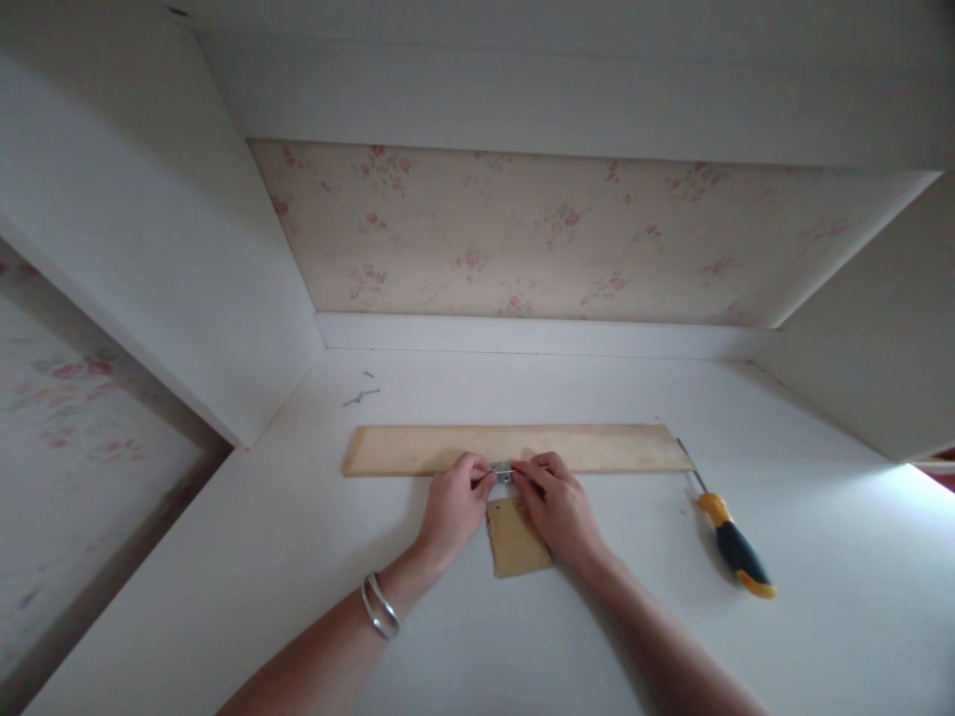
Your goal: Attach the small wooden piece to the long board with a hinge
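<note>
A long pale wooden board (418, 449) lies crosswise on the white shelf surface (298, 557). A small square wooden piece (514, 545) lies just in front of it. Between them sits a small metal hinge (501, 471). My left hand (452, 505) pinches the hinge from the left, and my right hand (558, 505) pinches it from the right. Both sets of fingertips meet on the hinge at the long board's near edge. A silver bangle is on my left wrist.
A yellow and black screwdriver (727, 537) lies to the right of the board, its tip near the board's right end. Loose screws (362, 396) lie at the back left. White side walls and a floral back panel (522, 234) enclose the shelf.
</note>
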Action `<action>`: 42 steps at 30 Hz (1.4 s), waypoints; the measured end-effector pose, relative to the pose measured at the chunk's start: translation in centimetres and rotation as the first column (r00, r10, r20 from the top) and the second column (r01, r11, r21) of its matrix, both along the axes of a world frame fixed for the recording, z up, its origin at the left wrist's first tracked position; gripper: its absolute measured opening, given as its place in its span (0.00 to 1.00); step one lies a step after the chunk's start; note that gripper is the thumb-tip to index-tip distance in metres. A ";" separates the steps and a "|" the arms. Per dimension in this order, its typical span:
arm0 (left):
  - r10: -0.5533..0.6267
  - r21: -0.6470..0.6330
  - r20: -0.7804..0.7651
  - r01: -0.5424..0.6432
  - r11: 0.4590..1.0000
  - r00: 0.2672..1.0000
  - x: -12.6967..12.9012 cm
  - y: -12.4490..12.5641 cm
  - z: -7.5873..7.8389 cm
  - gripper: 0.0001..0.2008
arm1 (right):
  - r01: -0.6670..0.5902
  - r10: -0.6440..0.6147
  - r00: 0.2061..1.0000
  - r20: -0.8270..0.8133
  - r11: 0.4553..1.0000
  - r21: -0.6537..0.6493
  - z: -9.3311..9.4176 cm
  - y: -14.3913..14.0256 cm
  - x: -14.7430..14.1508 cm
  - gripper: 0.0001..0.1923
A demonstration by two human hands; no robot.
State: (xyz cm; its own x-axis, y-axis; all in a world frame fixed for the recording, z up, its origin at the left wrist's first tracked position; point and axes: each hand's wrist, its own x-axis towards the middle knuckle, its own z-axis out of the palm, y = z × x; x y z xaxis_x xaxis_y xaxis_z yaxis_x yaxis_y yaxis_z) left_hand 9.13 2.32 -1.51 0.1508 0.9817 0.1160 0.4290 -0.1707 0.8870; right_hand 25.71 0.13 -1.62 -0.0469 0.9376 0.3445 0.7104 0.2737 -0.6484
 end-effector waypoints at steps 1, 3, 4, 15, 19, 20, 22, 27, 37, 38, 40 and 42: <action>0.000 0.007 -0.002 0.000 1.000 1.000 0.0 -0.1 0.0 0.05 | 0.000 0.000 1.000 0.014 1.000 0.002 -0.1 0.0 0.0 0.15; 0.003 0.025 -0.014 -0.003 1.000 1.000 0.0 -0.2 0.1 0.06 | 0.000 0.000 0.999 0.033 1.000 0.007 -0.1 -0.1 0.0 0.15; 0.008 0.034 -0.023 -0.007 0.999 1.000 0.0 -0.2 0.1 0.06 | 0.000 -0.001 0.999 0.038 1.000 0.009 -0.2 -0.1 0.0 0.15; 0.026 0.073 -0.134 -0.016 0.997 0.991 -0.3 -0.4 0.5 0.10 | 0.000 0.000 1.000 0.010 1.000 0.020 0.1 -0.1 0.1 0.15; -0.013 0.118 -0.244 0.043 0.992 0.970 -0.1 -0.7 0.9 0.11 | -0.005 0.005 1.000 -0.009 1.000 0.008 0.0 0.0 0.2 0.14; -0.022 0.128 -0.265 0.058 0.990 0.964 0.0 -0.7 0.9 0.11 | -0.004 0.004 1.000 -0.012 1.000 0.004 0.0 0.0 0.2 0.14; -0.025 0.142 -0.287 0.068 0.988 0.957 0.1 -0.7 0.9 0.12 | 0.003 -0.003 1.000 -0.017 1.000 -0.001 -0.1 0.0 0.2 0.14; -0.018 0.150 -0.276 0.062 0.987 0.961 0.1 -0.5 0.7 0.12 | 0.019 -0.019 0.999 -0.048 1.000 -0.011 0.0 -0.1 0.3 0.12; -0.028 0.144 -0.224 0.062 0.988 0.974 0.2 -0.4 0.8 0.12 | 0.041 -0.043 0.997 -0.060 0.999 -0.025 0.2 -0.3 0.5 0.11; -0.029 0.138 -0.213 0.059 0.989 0.977 0.2 -0.4 0.7 0.12 | 0.042 -0.043 0.997 -0.064 0.999 -0.025 0.1 -0.3 0.5 0.11; -0.031 0.127 -0.194 0.056 0.990 0.980 0.2 -0.3 0.7 0.12 | 0.038 -0.040 0.997 -0.071 0.999 -0.026 0.1 -0.3 0.5 0.11; -0.034 0.123 -0.189 0.058 0.991 0.981 0.2 -0.3 0.6 0.13 | 0.034 -0.036 0.997 -0.072 0.999 -0.025 0.1 -0.3 0.4 0.11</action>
